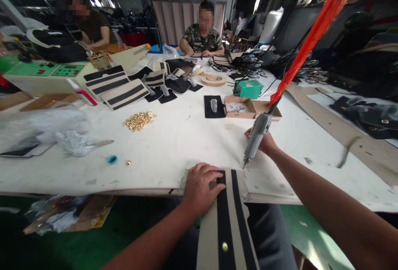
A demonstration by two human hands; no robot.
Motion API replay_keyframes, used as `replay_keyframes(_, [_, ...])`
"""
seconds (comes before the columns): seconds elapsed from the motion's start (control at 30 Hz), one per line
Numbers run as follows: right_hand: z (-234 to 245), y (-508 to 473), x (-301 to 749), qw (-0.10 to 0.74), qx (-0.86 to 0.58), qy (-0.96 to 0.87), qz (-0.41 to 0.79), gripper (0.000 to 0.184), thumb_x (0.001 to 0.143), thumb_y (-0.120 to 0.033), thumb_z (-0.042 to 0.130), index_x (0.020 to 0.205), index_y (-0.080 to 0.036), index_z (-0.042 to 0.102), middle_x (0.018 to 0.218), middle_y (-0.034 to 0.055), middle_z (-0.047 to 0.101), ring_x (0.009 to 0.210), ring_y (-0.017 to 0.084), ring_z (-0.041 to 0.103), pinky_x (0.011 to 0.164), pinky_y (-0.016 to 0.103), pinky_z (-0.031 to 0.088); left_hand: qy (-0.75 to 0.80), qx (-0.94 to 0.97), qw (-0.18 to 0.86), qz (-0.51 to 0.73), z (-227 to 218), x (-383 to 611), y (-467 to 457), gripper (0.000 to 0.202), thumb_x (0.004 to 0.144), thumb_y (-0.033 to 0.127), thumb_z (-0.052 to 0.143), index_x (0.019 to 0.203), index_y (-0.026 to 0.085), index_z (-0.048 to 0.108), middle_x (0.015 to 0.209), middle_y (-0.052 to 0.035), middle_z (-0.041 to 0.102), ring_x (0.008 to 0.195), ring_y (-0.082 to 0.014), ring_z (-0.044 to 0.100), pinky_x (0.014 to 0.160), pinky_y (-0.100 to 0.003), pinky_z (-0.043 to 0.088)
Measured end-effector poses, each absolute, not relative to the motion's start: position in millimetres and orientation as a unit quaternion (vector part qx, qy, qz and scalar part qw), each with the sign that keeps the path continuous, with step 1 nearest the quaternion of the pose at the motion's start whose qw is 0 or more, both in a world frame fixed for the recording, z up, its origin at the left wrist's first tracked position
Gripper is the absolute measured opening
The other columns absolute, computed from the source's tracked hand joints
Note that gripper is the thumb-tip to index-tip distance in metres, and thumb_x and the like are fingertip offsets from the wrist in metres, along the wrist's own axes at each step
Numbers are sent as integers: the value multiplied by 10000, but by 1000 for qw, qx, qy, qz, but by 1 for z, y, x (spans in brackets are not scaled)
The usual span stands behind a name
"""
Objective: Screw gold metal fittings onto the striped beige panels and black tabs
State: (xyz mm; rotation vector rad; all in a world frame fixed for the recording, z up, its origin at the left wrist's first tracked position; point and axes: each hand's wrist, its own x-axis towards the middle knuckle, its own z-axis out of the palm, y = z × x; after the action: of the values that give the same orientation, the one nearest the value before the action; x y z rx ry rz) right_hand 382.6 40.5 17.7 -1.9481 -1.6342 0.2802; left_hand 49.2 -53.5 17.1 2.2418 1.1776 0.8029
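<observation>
My left hand lies flat on the far end of a beige panel with black stripes, its fingers spread over the surface. The panel overhangs the table's front edge above my lap, and a small shiny round piece sits on one stripe. Past the panel's far right corner, a grey electric screwdriver hangs tilted with its bit pointing down. My right hand is behind the screwdriver, which hides most of its fingers. Whether it grips the tool or reaches past it cannot be told. Small pale rings lie to its left.
A pile of gold metal fittings lies at left, near a teal ring. Cardboard trays hold small parts. An orange-wrapped cord slants down to the screwdriver. Striped panels lie behind. Two people work across the table.
</observation>
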Motion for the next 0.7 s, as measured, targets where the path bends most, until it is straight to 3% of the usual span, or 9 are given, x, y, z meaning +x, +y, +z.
replay_keyframes(0.13, [30,-27,384,306,-772,-536,152,297,939,-397,548,912,-169,737,725,101,758,655,238,716,577,301,523,428,822,238,292,15,50,-55,248,796,244,882,1026,303,811,1198,-11,797,1213,-288,622,1068,-512,463])
replay_keyframes(0.3, [48,-115,348,299,-757,-511,277,295,900,-517,642,858,-238,727,659,23,694,602,200,640,558,289,486,423,824,243,288,15,51,-55,254,804,243,888,1035,295,796,1210,-5,795,1226,-294,615,1068,-514,444])
replay_keyframes(0.47, [57,-120,279,273,-639,-634,340,239,961,-455,611,877,-249,698,818,19,707,730,196,632,672,299,493,420,831,229,285,13,52,-55,240,816,270,890,1033,284,790,1220,-1,792,1219,-287,612,1062,-497,441])
replay_keyframes(0.7, [41,-87,250,215,-593,-717,298,185,994,-355,560,915,-243,684,922,29,710,841,205,655,767,309,480,411,837,218,287,9,50,-56,229,853,317,861,1067,281,788,1221,-18,784,1224,-286,602,1046,-484,447])
